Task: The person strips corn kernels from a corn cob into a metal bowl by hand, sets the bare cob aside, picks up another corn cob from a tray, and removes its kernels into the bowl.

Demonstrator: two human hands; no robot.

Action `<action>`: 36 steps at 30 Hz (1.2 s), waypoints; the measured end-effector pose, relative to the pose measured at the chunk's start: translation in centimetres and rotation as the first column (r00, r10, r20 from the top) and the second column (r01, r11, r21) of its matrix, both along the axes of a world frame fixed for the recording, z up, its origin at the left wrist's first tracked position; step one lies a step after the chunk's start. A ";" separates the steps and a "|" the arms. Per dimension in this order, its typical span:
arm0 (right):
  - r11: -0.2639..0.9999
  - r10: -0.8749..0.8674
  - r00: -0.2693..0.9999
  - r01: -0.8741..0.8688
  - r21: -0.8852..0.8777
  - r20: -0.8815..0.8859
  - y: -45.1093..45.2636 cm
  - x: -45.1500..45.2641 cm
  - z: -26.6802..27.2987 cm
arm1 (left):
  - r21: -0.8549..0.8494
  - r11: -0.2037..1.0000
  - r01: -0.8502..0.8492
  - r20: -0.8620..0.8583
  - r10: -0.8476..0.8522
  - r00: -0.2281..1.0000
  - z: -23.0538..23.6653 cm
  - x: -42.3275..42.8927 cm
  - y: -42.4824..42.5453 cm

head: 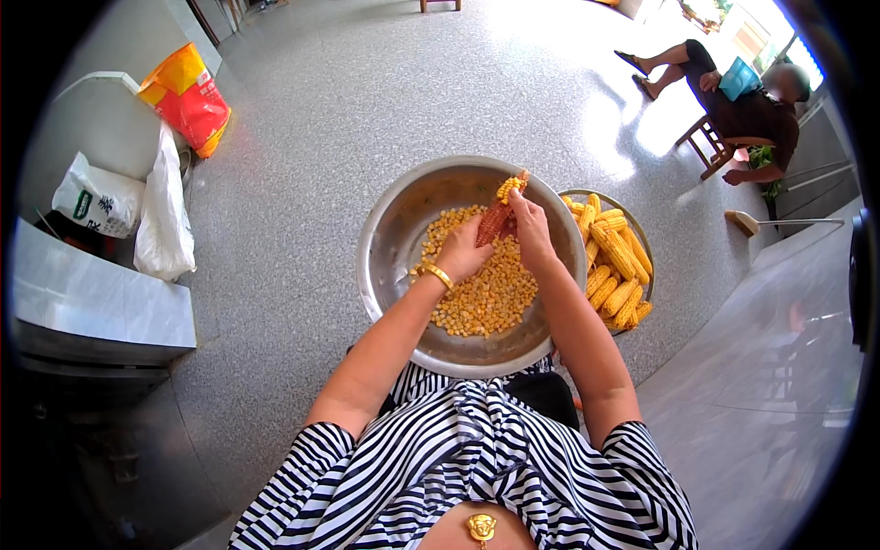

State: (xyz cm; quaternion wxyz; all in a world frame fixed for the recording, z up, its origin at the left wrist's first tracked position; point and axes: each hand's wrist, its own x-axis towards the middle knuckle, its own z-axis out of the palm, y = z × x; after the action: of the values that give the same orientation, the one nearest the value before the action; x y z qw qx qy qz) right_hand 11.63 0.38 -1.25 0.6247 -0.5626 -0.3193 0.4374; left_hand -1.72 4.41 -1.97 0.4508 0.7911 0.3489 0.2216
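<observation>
A partly shelled corn cob (493, 218) is held over a wide metal basin (385, 206). Its lower part is bare and reddish, while yellow kernels still cover part of the upper end. My left hand (465, 247) grips the bare lower end. Around the upper part my right hand (529, 223) is closed, with the thumb against the kernels. Loose corn kernels (481, 302) are spread over the basin's bottom, below both hands. Right of the basin, partly hidden by its rim, a round container (652, 258) holds several whole corn cobs (615, 251).
A person (749, 117) sits on a wooden chair (715, 148) at the upper right, holding something blue. Near that chair lies a broom (746, 221). To the left stand a red and yellow bag (192, 103) and white sacks (163, 213). A grey speckled floor (295, 137) surrounds the basin.
</observation>
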 end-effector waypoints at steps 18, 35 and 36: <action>0.999 -0.026 0.999 0.025 0.021 0.040 0.1 0.2 -0.5 | 0.095 0.995 -0.016 -0.057 0.021 0.998 0.1 -0.1 -0.1; 1.000 -0.017 0.986 0.019 0.014 -0.165 -0.2 0.1 0.7 | 0.115 0.993 0.002 -0.040 0.002 0.999 0.4 -0.1 -0.2; 0.999 -0.009 0.988 0.015 0.034 -0.156 -0.2 0.2 0.6 | 0.114 0.993 -0.001 -0.026 0.004 1.000 0.5 -0.1 -0.2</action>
State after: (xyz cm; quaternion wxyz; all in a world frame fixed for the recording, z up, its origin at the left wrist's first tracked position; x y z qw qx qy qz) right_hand 11.80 0.16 -0.66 0.6600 -0.5175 -0.2736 0.4708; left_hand -1.80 4.19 -1.50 0.4002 0.8179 0.3426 0.2315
